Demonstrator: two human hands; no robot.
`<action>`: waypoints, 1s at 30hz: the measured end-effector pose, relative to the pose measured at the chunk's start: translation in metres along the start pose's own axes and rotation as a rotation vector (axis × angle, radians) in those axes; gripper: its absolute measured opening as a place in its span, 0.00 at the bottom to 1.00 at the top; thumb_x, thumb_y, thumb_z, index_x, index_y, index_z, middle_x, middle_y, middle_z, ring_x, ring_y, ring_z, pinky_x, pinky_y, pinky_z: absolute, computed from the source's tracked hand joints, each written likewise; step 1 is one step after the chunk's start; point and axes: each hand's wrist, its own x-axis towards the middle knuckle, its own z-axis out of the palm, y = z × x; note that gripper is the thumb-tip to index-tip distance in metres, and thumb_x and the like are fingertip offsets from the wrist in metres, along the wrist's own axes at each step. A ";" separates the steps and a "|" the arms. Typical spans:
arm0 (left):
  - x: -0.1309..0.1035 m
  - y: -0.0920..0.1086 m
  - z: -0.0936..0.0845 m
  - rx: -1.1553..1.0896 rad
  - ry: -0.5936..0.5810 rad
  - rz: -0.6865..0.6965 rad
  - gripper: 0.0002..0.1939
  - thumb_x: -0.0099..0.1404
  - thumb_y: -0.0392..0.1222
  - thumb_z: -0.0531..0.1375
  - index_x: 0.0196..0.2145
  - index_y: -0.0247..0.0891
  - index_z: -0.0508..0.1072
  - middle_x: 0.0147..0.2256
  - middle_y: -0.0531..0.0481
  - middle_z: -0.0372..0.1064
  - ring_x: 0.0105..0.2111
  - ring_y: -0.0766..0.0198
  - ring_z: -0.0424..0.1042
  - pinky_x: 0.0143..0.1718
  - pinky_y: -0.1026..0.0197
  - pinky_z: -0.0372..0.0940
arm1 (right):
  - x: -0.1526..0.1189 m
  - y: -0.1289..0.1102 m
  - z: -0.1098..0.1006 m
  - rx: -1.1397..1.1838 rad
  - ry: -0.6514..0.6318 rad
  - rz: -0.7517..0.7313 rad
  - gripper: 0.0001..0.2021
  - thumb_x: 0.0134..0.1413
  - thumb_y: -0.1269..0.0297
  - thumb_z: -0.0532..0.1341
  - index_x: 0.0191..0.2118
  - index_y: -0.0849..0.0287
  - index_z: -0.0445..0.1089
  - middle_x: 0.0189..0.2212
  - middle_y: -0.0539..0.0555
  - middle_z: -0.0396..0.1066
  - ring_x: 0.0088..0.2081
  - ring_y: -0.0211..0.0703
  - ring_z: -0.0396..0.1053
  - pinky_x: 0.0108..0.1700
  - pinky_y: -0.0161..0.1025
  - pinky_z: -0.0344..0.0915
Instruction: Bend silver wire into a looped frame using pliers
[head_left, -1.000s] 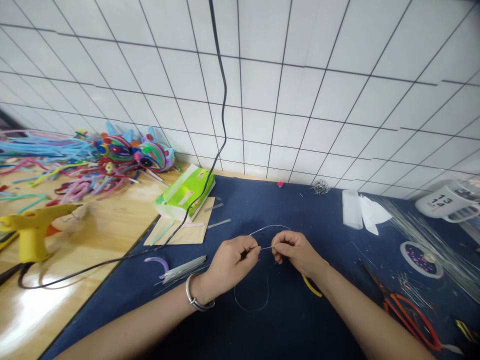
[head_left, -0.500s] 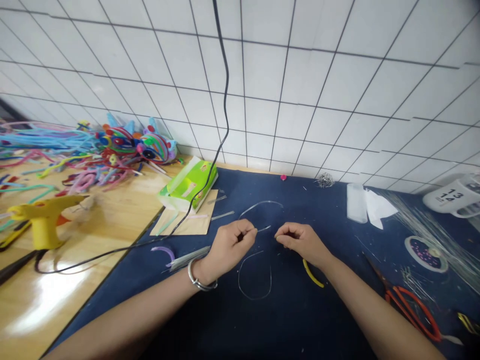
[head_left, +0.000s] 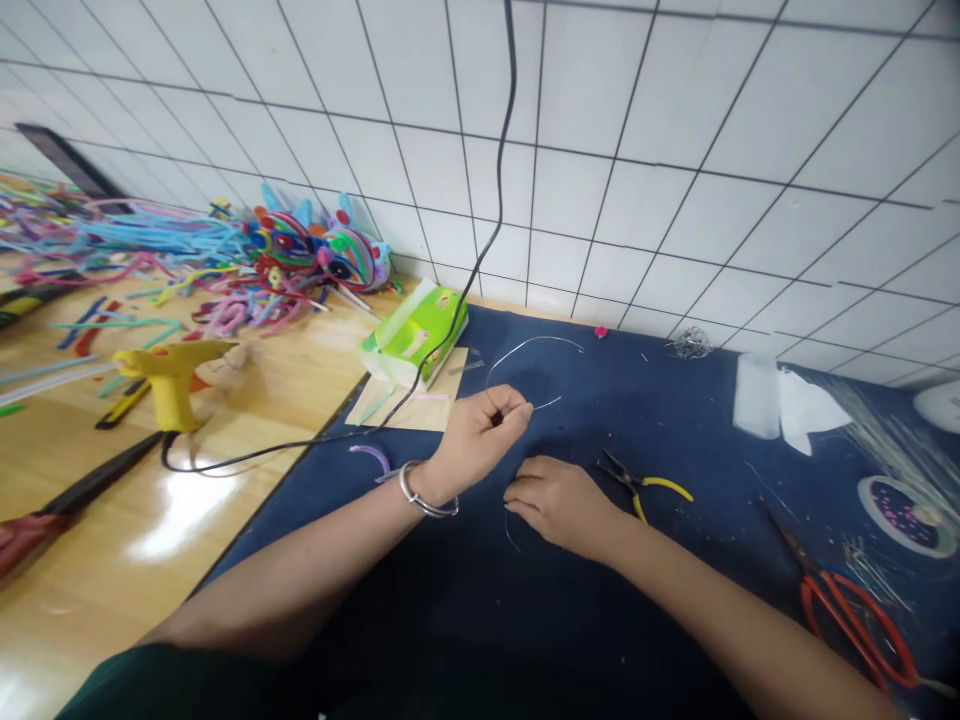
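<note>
- Head view: the wearer's left hand [head_left: 491,435] pinches a thin wire [head_left: 547,403], thumb and finger together, over a dark blue mat [head_left: 450,620].
- The wire's short tip points right of that pinch; its longer length arcs beyond the knuckles, toward the wall.
- The right hand [head_left: 562,505], lower and closer to the wearer, is nearer a second strand [head_left: 508,533], which curves from its fingertips toward the wearer; whether it grips cannot be told.
- Pliers [head_left: 636,485] lie just past the right wrist.

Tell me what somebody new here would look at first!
Probably the bright yellow glue gun on the wooden table at left, and the two colourful striped figures near the tiled wall. In the middle, the left hand pinches a thin, shiny wire above the blue mat.
</note>
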 end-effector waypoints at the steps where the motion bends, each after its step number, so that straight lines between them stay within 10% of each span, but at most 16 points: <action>1: 0.000 -0.001 0.001 0.003 -0.001 -0.005 0.10 0.61 0.42 0.52 0.24 0.35 0.63 0.19 0.57 0.56 0.18 0.74 0.55 0.19 0.70 0.52 | 0.001 -0.001 0.000 -0.035 -0.017 -0.012 0.09 0.56 0.66 0.53 0.32 0.59 0.70 0.30 0.53 0.66 0.35 0.38 0.62 0.38 0.35 0.58; 18: 0.003 -0.008 0.000 0.004 0.026 -0.021 0.11 0.61 0.44 0.53 0.25 0.35 0.63 0.20 0.56 0.58 0.18 0.74 0.56 0.19 0.69 0.52 | 0.014 -0.026 0.008 -0.365 -0.123 0.013 0.05 0.50 0.75 0.53 0.30 0.66 0.65 0.27 0.60 0.65 0.29 0.44 0.62 0.28 0.40 0.58; 30: -0.011 -0.004 0.020 0.097 -0.167 -0.022 0.12 0.62 0.41 0.51 0.22 0.35 0.63 0.18 0.57 0.55 0.19 0.72 0.55 0.21 0.69 0.52 | -0.039 0.044 -0.033 1.325 0.555 0.598 0.08 0.50 0.61 0.57 0.27 0.60 0.62 0.21 0.46 0.55 0.21 0.31 0.51 0.23 0.32 0.50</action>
